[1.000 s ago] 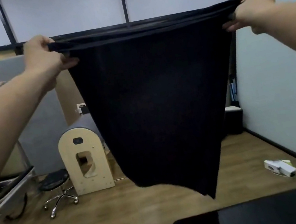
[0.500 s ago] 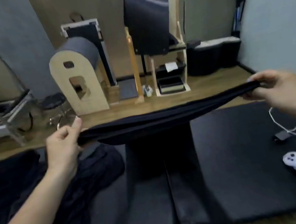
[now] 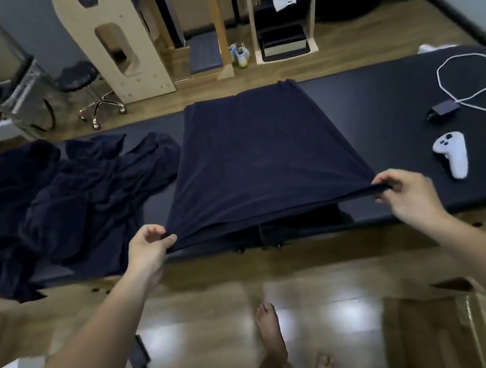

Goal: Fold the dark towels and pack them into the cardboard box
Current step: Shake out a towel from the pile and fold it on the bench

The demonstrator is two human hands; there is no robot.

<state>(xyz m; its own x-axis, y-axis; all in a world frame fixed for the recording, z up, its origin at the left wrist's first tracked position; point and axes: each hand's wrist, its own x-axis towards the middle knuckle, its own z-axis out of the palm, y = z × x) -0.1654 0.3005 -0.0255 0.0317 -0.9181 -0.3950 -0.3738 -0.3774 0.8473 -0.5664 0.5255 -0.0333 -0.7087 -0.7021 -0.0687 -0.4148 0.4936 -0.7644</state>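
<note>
L hand (image 3: 146, 246) pinching towel (image 3: 256, 156) corner, R hand (image 3: 408, 192) pinching other corner

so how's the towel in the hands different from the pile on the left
The held towel is spread smooth across the black mat; the pile lies crumpled. The held towel is pinched at its near corners by the left hand and right hand; no hand touches the pile. The held towel sits mid-mat; the pile sits at the mat's left end. Both are the same dark navy cloth.
</note>
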